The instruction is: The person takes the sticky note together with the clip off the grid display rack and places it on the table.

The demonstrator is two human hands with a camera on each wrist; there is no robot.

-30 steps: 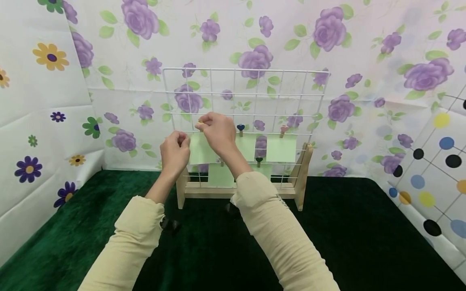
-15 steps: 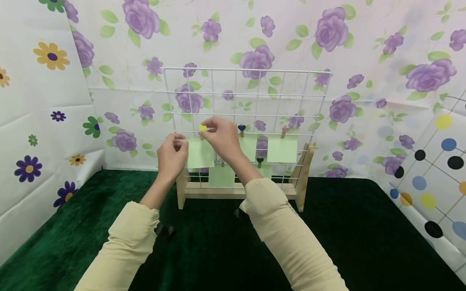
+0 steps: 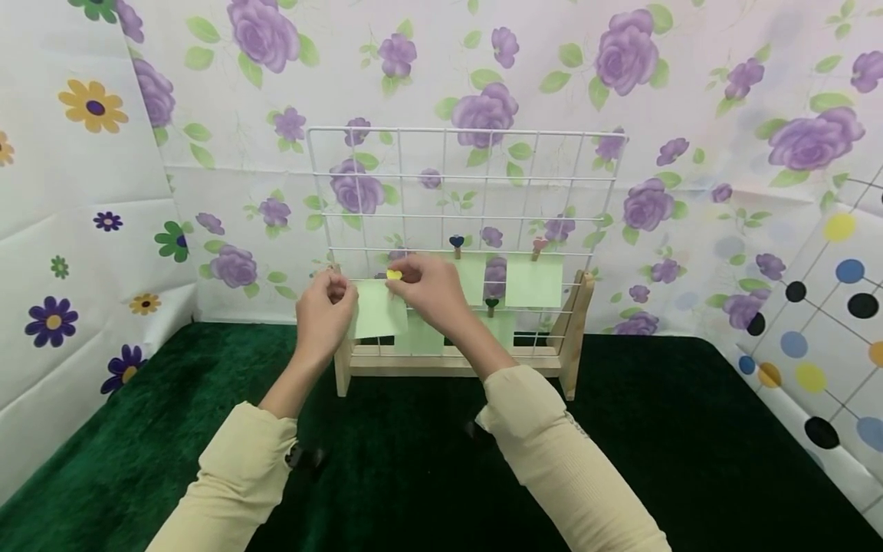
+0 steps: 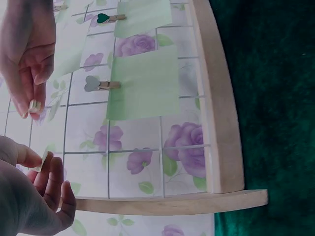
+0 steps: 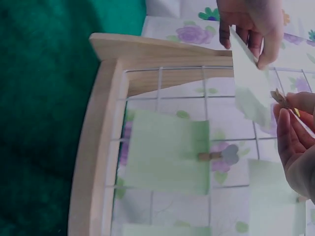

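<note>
A light green paper sheet (image 3: pixel 378 310) is pinched at its upper left edge by my left hand (image 3: pixel 324 314). My right hand (image 3: pixel 431 287) pinches a clothespin with a yellow heart (image 3: pixel 394 276) at the sheet's upper right corner. In the right wrist view the sheet (image 5: pixel 248 81) stands away from the grid, and the clothespin (image 5: pixel 279 98) is close to its edge; whether it grips the paper, I cannot tell. Behind both hands stands a white wire grid (image 3: pixel 465 133). The left wrist view has the left hand (image 4: pixel 37 191) below the right hand (image 4: pixel 32 59).
Other green sheets (image 3: pixel 534 280) hang on the grid from heart clothespins: dark blue (image 3: pixel 457 242), pink (image 3: pixel 539 245), dark green (image 3: pixel 491 304). A wooden stand (image 3: pixel 407 366) holds the grid on a dark green cloth (image 3: pixel 386 475). Flowered sheeting (image 3: pixel 241 153) covers the wall behind.
Both hands and the held sheet have moved down along the grid, the right hand also slightly right. The yellow heart, mostly hidden earlier, now shows at the right fingertips.
</note>
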